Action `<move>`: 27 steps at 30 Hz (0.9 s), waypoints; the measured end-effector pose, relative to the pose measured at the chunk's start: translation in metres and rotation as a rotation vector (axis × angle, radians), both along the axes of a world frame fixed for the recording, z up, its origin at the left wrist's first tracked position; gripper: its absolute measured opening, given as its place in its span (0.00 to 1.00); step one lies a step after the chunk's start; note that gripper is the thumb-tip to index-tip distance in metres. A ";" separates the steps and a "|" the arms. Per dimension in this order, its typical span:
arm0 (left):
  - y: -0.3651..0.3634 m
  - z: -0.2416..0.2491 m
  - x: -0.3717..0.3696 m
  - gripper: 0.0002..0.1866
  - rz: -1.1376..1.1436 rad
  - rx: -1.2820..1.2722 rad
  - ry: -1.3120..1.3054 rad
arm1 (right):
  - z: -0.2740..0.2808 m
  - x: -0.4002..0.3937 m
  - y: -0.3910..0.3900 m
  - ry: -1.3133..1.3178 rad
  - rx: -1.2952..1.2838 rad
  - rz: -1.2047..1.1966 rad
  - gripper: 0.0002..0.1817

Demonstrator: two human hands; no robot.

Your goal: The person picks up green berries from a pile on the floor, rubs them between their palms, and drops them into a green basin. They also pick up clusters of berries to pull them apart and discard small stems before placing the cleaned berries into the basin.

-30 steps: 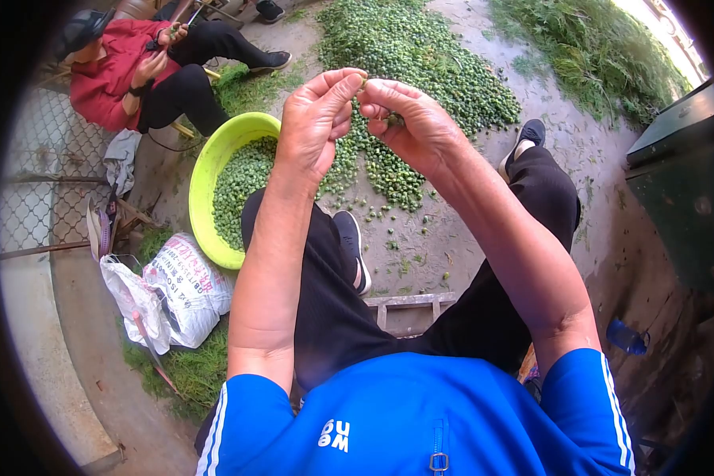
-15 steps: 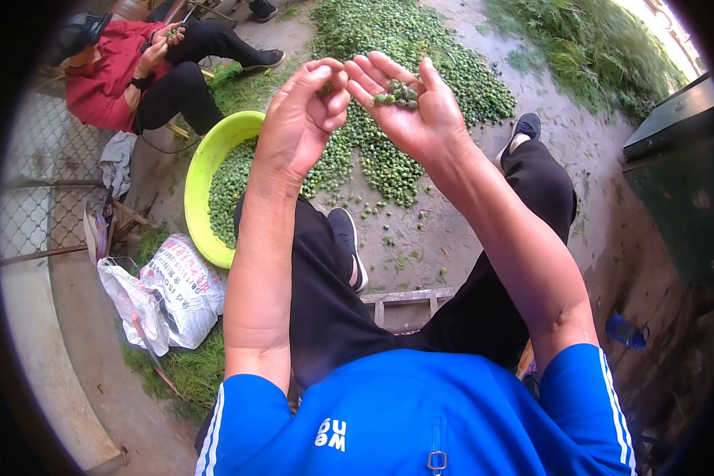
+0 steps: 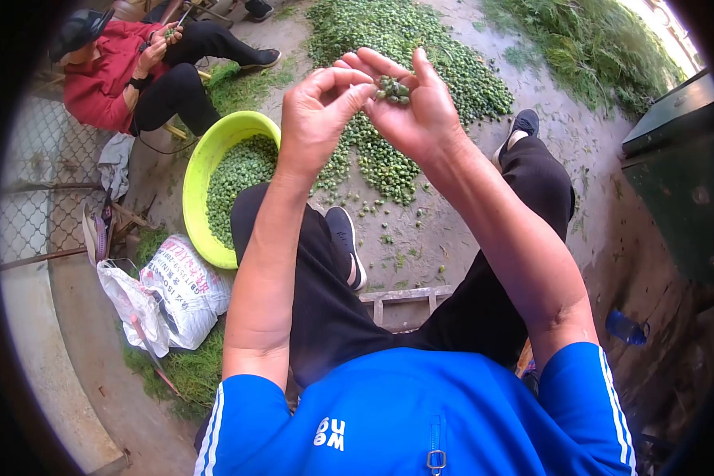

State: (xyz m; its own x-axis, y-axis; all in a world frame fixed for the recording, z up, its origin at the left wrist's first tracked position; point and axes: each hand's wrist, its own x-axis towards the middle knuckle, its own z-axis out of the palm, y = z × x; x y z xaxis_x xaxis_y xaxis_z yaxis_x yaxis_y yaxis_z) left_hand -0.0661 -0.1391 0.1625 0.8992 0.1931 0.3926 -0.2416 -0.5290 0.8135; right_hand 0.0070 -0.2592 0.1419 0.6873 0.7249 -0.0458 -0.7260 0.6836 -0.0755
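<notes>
Several small green cones (image 3: 393, 90) lie in the palm of my right hand (image 3: 416, 111), which is turned up with its fingers slightly curled around them. My left hand (image 3: 319, 111) touches the right one from the left side, thumb and index finger pinched at the edge of the cones. What sits between those fingertips is too small to make out. Beyond both hands a wide heap of similar green cones (image 3: 452, 75) covers the ground. A yellow-green basin (image 3: 192, 194), partly filled with cones, stands left of my left forearm.
A co-worker in red (image 3: 111, 75) sits at the upper left, handling green pieces. White sacks (image 3: 184, 289) lie below the basin. Green branches (image 3: 587, 51) are piled at the upper right, near a dark green metal box (image 3: 682, 174). A blue bottle (image 3: 627, 327) lies at the right.
My left hand has moved right, from just beside my right hand to its palm edge, and its fingers now meet the cones there.
</notes>
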 end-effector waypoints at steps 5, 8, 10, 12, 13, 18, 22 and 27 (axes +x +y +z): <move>0.004 0.019 -0.005 0.08 -0.220 -0.974 0.238 | -0.002 0.002 -0.001 0.028 -0.001 -0.004 0.39; 0.005 0.017 -0.005 0.08 -0.246 -0.906 0.256 | 0.000 0.001 -0.001 0.037 -0.033 -0.019 0.38; 0.007 0.004 -0.003 0.08 -0.232 -0.727 0.251 | -0.001 0.001 0.000 0.016 -0.022 -0.009 0.38; 0.002 -0.006 0.002 0.08 -0.129 -0.211 0.093 | -0.002 -0.001 0.001 -0.003 -0.012 0.003 0.38; 0.000 -0.004 -0.001 0.08 -0.062 -0.081 0.104 | -0.001 -0.003 0.001 -0.011 -0.024 0.009 0.38; -0.007 0.005 -0.003 0.07 -0.037 -0.155 0.123 | -0.003 -0.002 0.004 -0.023 -0.041 0.012 0.38; 0.008 0.013 -0.005 0.10 -0.238 -0.950 0.297 | -0.005 -0.001 0.004 -0.030 -0.076 0.007 0.38; 0.003 0.015 -0.008 0.12 -0.281 -0.953 0.277 | -0.005 -0.002 0.003 -0.053 -0.109 0.018 0.39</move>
State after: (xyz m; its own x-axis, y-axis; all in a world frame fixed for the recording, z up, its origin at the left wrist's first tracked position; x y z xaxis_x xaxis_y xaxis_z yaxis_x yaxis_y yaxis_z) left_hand -0.0740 -0.1363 0.1776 0.9955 0.0848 -0.0415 0.0029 0.4114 0.9114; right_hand 0.0053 -0.2564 0.1368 0.6775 0.7302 -0.0885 -0.7313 0.6558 -0.1873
